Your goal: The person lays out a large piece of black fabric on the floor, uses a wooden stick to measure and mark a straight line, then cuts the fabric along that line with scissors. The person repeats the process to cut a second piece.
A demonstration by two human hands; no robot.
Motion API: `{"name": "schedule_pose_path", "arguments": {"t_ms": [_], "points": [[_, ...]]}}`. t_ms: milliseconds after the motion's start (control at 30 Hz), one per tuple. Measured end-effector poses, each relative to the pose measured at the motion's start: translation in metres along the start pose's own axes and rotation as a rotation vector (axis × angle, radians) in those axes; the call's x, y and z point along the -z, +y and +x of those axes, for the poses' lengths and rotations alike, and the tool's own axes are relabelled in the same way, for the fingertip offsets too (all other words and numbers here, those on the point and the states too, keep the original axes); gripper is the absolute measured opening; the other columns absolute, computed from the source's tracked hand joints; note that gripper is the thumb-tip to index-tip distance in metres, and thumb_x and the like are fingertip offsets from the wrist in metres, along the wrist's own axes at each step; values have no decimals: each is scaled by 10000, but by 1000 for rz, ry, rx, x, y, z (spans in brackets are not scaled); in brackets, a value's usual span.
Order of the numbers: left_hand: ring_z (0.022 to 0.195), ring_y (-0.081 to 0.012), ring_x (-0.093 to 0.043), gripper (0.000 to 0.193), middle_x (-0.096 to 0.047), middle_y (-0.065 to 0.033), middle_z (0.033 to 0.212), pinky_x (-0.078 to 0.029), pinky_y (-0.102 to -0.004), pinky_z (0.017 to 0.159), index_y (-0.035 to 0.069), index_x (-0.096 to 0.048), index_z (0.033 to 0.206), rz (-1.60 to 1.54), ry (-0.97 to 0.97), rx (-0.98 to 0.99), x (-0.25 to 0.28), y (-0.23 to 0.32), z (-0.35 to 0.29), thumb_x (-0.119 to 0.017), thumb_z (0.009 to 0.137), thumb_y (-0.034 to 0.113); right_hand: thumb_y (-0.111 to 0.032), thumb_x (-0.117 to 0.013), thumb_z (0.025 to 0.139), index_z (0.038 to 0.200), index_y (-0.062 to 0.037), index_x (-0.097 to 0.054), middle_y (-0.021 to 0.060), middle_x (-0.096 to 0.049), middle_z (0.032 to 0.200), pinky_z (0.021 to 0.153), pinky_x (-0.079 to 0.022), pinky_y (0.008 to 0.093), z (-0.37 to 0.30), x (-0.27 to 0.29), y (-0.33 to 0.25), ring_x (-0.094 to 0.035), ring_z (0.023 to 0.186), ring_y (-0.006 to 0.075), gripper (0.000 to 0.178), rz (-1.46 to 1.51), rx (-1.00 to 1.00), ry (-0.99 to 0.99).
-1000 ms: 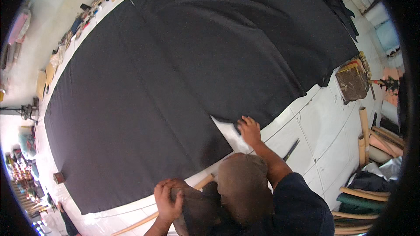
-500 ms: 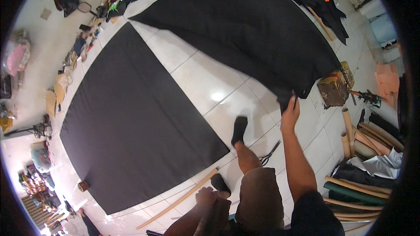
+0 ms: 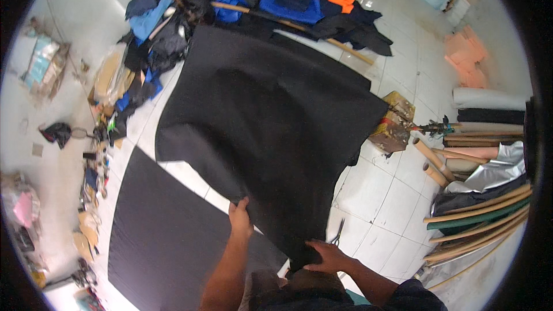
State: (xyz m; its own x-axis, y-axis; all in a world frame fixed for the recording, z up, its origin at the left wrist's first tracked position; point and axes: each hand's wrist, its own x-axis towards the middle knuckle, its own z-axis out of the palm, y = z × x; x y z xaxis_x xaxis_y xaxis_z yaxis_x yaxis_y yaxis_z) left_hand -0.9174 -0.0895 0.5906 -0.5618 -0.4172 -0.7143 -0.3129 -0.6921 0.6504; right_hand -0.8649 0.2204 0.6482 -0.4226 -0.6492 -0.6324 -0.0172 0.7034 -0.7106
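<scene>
A large black fabric sheet (image 3: 288,121) is spread in front of me, rumpled, its near corner drawn up to my knees. My left hand (image 3: 241,219) is closed on its left edge, thumb on top. At the near corner, my right hand (image 3: 329,257) touches the cloth with thumb and fingers apart. Under and left of the raised edge, a second dark sheet (image 3: 167,230) lies flat on the tiles. Black-handled scissors (image 3: 339,233) rest on the floor just beyond my right hand, partly hidden by it.
A worn block-like object (image 3: 391,129) stands by the sheet's right corner. Cardboard tubes and fabric rolls (image 3: 478,213) are stacked at the right. Blue, black and orange cloth scraps (image 3: 311,6) with a wooden stick (image 3: 351,50) lie beyond the sheet. Assorted clutter (image 3: 95,178) lines the left.
The far black sheet has been pulled nearer, now partly covering the flat one. My left hand has come up from my knee and taken its edge. My right hand has moved nearer my body.
</scene>
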Motion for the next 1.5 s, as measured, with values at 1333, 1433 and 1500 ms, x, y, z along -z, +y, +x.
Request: {"name": "schedule_pose_path", "arguments": {"t_ms": [1333,1433,1500], "points": [[1120,-347,-612,426,-644,-186,1200,-485,-481,1018,-67,-605,1190,-101,-484,-724,532,752,-69,-640,822,145,-203,-584,820,955,-11,-610,156,-603,837,725,-494,359,-341,-332,-564,-635,765,317,236,-929,46,1753],[1130,-349,-613,435,-644,-185,1196,-483,-488,1020,-57,-612,1171,-122,-276,-685,607,659,-144,-580,804,176,-209,-655,727,910,-36,-620,146,-586,767,650,-483,385,-322,-449,-525,-635,706,334,254,-616,-52,1558],[1117,-348,-622,447,-645,-175,1184,-486,-488,1018,-61,-609,1154,-94,-318,-526,663,628,-145,-544,786,184,-260,-745,610,884,-62,-609,153,-621,775,640,-493,434,-298,-523,-500,-638,726,388,365,-490,-200,1473]]}}
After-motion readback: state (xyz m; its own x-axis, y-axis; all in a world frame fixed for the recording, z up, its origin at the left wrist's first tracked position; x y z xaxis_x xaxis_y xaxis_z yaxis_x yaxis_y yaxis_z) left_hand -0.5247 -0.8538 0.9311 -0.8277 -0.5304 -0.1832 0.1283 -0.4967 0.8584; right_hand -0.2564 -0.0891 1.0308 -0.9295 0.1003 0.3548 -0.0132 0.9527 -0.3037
